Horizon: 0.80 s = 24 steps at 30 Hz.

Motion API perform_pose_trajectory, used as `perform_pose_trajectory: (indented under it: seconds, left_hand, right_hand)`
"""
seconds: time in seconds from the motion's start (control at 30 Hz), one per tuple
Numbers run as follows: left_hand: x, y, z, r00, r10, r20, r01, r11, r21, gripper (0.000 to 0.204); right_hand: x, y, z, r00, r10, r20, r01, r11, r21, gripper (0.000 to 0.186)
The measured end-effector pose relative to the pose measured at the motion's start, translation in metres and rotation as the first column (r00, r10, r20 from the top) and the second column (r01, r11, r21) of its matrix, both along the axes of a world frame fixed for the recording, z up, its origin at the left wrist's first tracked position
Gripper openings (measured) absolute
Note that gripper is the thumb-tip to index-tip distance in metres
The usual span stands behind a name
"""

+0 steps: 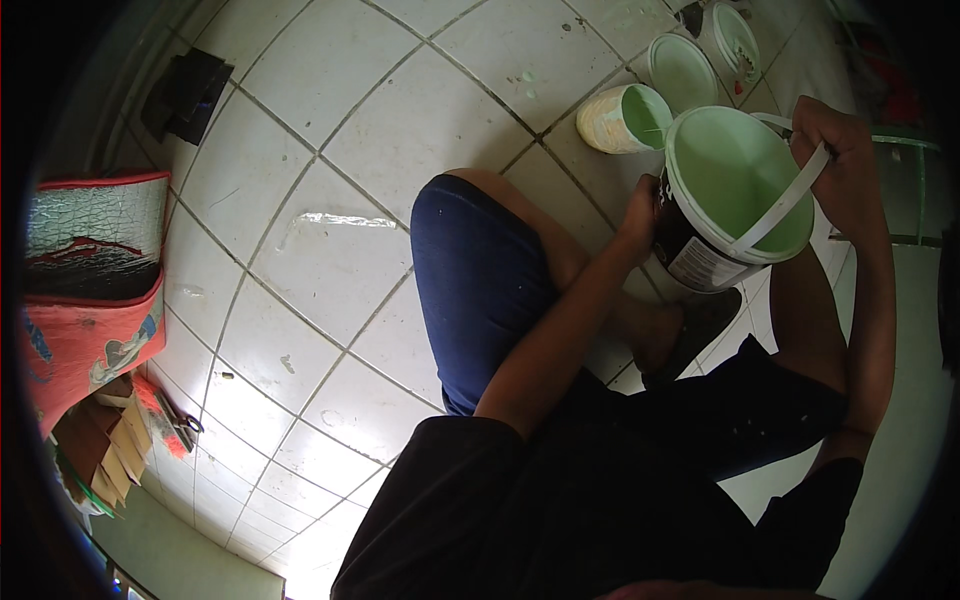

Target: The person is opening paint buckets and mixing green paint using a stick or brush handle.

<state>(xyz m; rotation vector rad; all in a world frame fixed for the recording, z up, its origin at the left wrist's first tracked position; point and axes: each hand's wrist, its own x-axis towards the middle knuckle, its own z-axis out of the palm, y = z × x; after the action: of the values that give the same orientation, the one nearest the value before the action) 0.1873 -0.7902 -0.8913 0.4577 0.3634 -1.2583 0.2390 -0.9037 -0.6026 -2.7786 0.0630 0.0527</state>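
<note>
A paint bucket [692,228] with pale green paint coating its inside hangs tilted in front of me at the right. My right hand [838,150] is closed round its white handle [785,205]. My left hand [641,215] presses against the bucket's left side, its fingertips partly hidden behind the wall. Just beyond the bucket is a smaller yellowish tub [603,122], its mouth tipped toward the bucket and green paint inside. A round, green-smeared lid [682,72] lies behind them.
Another white container [735,42] with green smears stands at the far right. My bent knee [480,260] and sandalled foot [700,335] are close below the bucket. At the left are a red insulated bag [95,340] and cardboard pieces [110,445] on tiles.
</note>
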Motion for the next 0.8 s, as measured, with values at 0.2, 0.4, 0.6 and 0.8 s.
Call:
perform_pose_trajectory:
  seconds: [0.2,0.4,0.6,0.8]
  left_hand:
    - [-0.001,0.001,0.009,0.999,0.045,0.002,-0.045,0.997,0.06,0.054]
    - [-0.002,0.0,0.008,0.999,0.042,-0.009,-0.041,0.998,0.047,0.055]
    - [-0.002,-0.001,0.001,1.0,0.024,0.01,-0.024,0.999,0.039,0.054]
    - [-0.004,-0.002,0.001,0.999,0.054,-0.003,-0.054,0.998,0.031,0.052]
  right_hand:
    - [0.0,0.001,0.001,1.0,-0.009,-0.012,0.009,1.0,0.0,0.026]
    - [-0.001,-0.001,0.001,1.0,0.002,-0.007,-0.002,1.0,-0.001,0.026]
    - [0.0,0.0,0.0,1.0,0.009,-0.007,-0.009,1.0,-0.004,0.027]
    - [-0.001,0.002,0.002,1.0,0.005,-0.006,-0.006,1.0,-0.008,0.026]
